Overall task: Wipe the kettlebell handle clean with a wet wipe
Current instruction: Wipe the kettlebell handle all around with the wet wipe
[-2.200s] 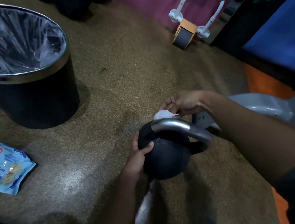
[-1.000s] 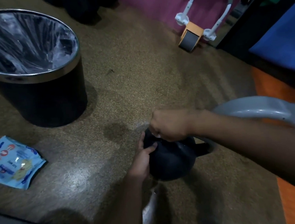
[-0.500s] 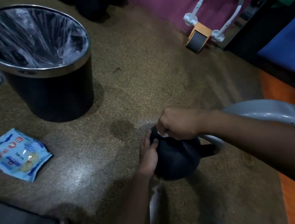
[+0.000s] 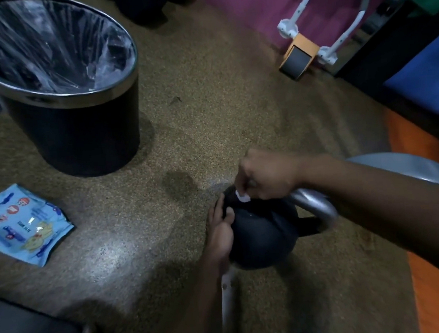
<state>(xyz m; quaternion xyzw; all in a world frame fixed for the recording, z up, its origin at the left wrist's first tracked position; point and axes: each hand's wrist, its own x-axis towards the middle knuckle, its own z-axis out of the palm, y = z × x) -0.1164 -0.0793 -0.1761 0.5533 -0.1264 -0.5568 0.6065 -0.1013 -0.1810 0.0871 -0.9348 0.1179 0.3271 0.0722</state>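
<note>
Sitting on speckled brown floor (image 4: 209,119): black kettlebell (image 4: 264,237), near centre of view, right of the bin and the wipes packet. Silver handle (image 4: 314,206) arching over its top, far end dropping toward the right side of the ball.

Right hand (image 4: 269,174) closing in a fist over the left part of handle, fingers curled down around it. Gripping a white wet wipe (image 4: 242,196) against the metal; only a small crumpled corner showing below the knuckles, rest hidden inside the fist. Forearm reaching in from right edge of frame.

Left hand (image 4: 221,233) pressing flat against left side of the ball, fingers mostly straight and pointing up along the curve, thumb lying on the dark surface. Bracing, not wrapping around anything.

Standing upper left, well apart from kettlebell: black waste bin (image 4: 79,130) with chrome rim and clear plastic liner. Lying flat on floor at left, below the bin: blue wipes packet (image 4: 24,225), printed face up.

Leaning at top right against a pink surface: ab wheel (image 4: 299,56), orange housing, white handles. Showing behind right forearm: curved grey object (image 4: 402,163), identity unclear. Orange strip of flooring (image 4: 438,293) running along right edge.
</note>
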